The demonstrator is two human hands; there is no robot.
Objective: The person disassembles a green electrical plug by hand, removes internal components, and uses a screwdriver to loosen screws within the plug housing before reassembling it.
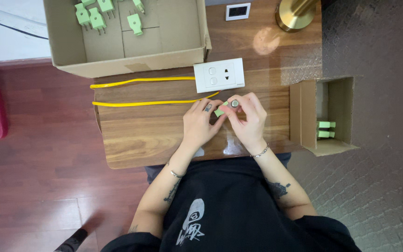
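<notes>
Head view, looking straight down. The left hand [200, 122] and the right hand [248, 119] are meeting over the wooden bench [141, 135], fingertips facing each other. Both hands are pinching a small green plug [220, 112] between them: the left hand is gripping its green body from the side with thumb and forefinger, while the right hand is curling its fingers around the plug's far end, where a round grey part is showing between the fingertips. The plug is sitting in the narrow gap between the two hands, just above the bench surface.

Just beyond the hands, a white wall-socket plate [219, 74] is lying flat on the bench. A yellow cable [141, 102] is running in two long strands from the socket plate's near edge away past the left hand. Farther beyond the left hand, a large open cardboard box [164, 51] is holding several loose green plugs [96, 18]. Beside the right hand, past the bench edge, a small cardboard box [304, 116] is standing open with two green plugs [325, 129] inside. Well beyond the right hand, a brass lamp base [295, 14] is resting on the bench.
</notes>
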